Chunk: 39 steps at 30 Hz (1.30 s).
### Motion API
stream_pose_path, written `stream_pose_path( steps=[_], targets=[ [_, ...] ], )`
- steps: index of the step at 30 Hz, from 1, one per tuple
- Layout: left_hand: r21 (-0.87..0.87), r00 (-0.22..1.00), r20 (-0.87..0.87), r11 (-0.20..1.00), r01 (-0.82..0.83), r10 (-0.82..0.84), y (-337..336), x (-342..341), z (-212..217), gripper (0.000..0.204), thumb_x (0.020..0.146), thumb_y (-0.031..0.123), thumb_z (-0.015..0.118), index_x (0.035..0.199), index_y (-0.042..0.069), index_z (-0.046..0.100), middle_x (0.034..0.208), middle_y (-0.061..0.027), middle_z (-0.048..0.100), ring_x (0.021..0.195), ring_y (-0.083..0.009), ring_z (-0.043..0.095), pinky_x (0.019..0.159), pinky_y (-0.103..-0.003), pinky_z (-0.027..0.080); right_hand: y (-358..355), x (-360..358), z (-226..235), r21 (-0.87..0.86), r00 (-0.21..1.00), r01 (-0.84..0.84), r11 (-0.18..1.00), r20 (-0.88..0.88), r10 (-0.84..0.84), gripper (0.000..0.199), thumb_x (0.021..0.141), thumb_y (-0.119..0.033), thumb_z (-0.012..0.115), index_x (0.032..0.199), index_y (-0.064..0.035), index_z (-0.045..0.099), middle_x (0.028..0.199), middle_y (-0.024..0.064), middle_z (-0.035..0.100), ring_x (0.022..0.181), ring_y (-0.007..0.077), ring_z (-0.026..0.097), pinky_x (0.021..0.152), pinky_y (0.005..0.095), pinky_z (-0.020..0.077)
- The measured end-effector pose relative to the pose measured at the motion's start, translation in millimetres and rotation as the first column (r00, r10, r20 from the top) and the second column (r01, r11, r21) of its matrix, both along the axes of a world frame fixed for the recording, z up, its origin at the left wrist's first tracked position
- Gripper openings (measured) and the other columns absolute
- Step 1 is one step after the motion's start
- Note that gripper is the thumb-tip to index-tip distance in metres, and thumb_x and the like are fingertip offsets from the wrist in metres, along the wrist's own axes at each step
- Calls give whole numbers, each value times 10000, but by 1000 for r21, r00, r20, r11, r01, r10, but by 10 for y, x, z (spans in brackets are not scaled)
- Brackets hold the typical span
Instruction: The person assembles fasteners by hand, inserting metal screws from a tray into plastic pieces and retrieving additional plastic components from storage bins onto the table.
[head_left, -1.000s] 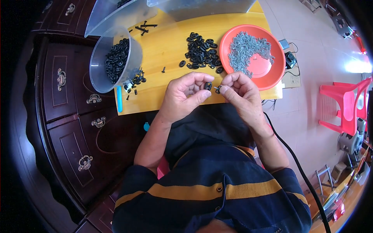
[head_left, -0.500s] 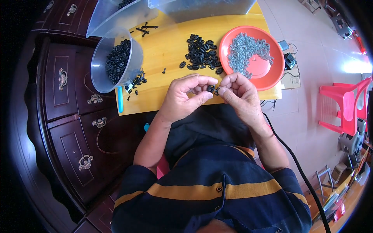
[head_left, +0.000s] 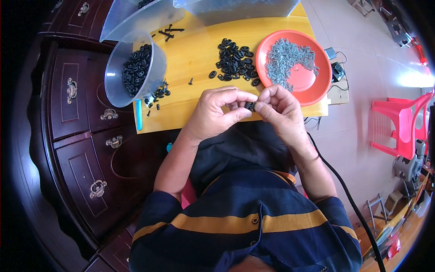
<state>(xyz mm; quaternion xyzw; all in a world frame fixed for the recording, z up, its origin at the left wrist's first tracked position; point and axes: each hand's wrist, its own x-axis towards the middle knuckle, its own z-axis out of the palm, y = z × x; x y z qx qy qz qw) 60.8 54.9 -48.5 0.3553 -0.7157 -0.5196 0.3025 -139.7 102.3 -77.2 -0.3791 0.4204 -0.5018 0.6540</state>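
Just over the table's near edge, my left hand (head_left: 216, 111) pinches a small black oval plastic piece with holes (head_left: 249, 105) between thumb and fingers. The thumb and fingertips of my right hand (head_left: 281, 108) are pressed together at the right end of that piece. What they pinch is small and mostly covered by the fingers. Beyond my hands lies a loose pile of similar black oval pieces (head_left: 234, 60). To its right, an orange-red plate (head_left: 304, 82) holds a heap of small silvery screws (head_left: 285, 61).
A clear tub (head_left: 156, 68) of black pieces is tilted at the table's left, with small dark screws (head_left: 162, 89) and a light-blue strip (head_left: 139, 115) beside it. Longer black bolts (head_left: 170, 32) lie farther back. Translucent bins (head_left: 240, 11) line the far edge. Dark drawers (head_left: 72, 113) stand left.
My fingertips have come together: the black piece in my left hand has moved slightly right and now meets the right fingertips. The gap between the two held parts has closed.
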Motion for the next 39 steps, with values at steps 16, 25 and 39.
stream_pose_path(
  steps=[16, 25, 39],
  targets=[
    [34, 996, 20, 996, 85, -85, -128, -37, 76, 342, 764, 0, 807, 1096, 35, 732, 831, 7, 608, 737, -73, 549, 681, -240, 465, -12, 32, -3, 102, 982, 47, 994, 180, -65, 157, 932, -3, 702, 1003, -45, 569, 865, -5, 646, 765, 39, 607, 677, 194, 505],
    [-635, 914, 245, 766, -100, 323, 76, -366, 100, 477, 702, 139, 829, 1132, 50, 641, 1021, -107, 649, 928, -300, 661, 764, -404, 553, 15, 68, 0, 153, 933, 168, 974, 293, -207, 169, 930, -12, 677, 1055, -68, 578, 912, -18, 653, 820, 49, 615, 767, 216, 502],
    [-687, 927, 214, 722, -81, 308, 53, -401, 73, 275, 728, 98, 793, 976, 65, 678, 910, -66, 652, 821, -259, 669, 688, -371, 548, -26, 30, -37, 220, 889, 182, 958, 380, -257, 88, 964, -80, 661, 1031, -68, 605, 882, -25, 636, 758, 48, 548, 715, 201, 437]
  ],
)
